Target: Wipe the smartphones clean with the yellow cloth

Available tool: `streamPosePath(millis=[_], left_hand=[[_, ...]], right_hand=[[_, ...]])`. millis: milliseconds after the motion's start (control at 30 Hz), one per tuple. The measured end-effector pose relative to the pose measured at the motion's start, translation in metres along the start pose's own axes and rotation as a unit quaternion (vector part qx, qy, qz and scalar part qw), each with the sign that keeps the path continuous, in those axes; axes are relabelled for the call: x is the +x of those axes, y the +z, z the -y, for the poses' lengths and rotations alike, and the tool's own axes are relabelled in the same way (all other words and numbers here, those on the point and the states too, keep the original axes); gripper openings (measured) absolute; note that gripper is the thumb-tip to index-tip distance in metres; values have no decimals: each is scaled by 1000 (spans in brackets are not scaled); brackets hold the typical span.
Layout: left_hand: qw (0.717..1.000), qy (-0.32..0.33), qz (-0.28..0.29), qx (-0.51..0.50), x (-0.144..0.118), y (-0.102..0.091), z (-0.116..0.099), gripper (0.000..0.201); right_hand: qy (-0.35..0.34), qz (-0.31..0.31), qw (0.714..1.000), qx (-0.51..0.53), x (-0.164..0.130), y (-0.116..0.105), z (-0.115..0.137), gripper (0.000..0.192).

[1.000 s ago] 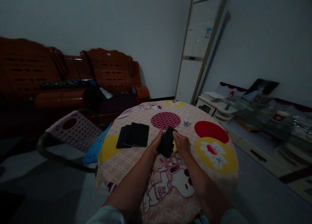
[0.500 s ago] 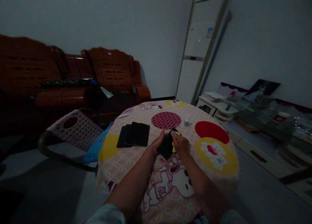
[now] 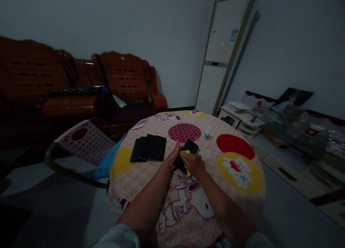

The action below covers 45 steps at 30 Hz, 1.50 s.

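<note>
A black, flat, tablet-like slab [image 3: 192, 146] is tilted on the table in front of me. My left hand [image 3: 173, 158] grips its left edge, with the thumb pointing up along the side. Bunched in my right hand [image 3: 194, 164] is a yellow cloth [image 3: 188, 173], pressed onto the slab's dark face near its middle. Part of that face is hidden by my fingers. To the left, several similar black slabs [image 3: 156, 147] lie overlapping. A small white bottle with a blue label [image 3: 207, 134] stands upright beyond my right hand.
The round table has a patterned pink cloth [image 3: 142, 179]. A woven chair [image 3: 86, 142] with a blue item on it stands at the left. Behind are wooden armchairs [image 3: 124, 82] and a tall white air conditioner [image 3: 212, 82]. A low cabinet [image 3: 280, 169] with clutter runs along the right.
My right hand has slid the yellow cloth from the slab's upper right down and left towards its middle. My left hand still holds the slab. The view has shifted slightly.
</note>
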<state>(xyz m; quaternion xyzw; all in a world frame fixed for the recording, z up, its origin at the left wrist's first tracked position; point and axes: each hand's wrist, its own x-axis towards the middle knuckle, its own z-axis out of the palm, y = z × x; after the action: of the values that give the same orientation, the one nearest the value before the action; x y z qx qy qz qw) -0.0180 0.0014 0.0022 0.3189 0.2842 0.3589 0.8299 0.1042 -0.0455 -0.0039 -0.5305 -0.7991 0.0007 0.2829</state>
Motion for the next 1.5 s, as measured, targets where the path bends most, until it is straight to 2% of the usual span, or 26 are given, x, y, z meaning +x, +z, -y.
streamPosePath(millis=[233,633,767,1267,1500], left_hand=[[999,-4,-43,-2,4,-2,2,69],[984,52,-22,-166,8,-11,0,77],[978,88,-31,-186,8,-12,-1,71],[967,144,-23,-207,3,-20,-12,77],[969,132,-26,-210,5,-19,-9,76]], right_hand=[[24,-25,999,4,0,2,1,32],[-108,37,993,-12,-3,11,15,23],[-128,43,991,-19,-4,11,17,23],[-20,42,999,-15,-2,-5,-1,26],[-38,53,997,-31,-3,1,8,27]])
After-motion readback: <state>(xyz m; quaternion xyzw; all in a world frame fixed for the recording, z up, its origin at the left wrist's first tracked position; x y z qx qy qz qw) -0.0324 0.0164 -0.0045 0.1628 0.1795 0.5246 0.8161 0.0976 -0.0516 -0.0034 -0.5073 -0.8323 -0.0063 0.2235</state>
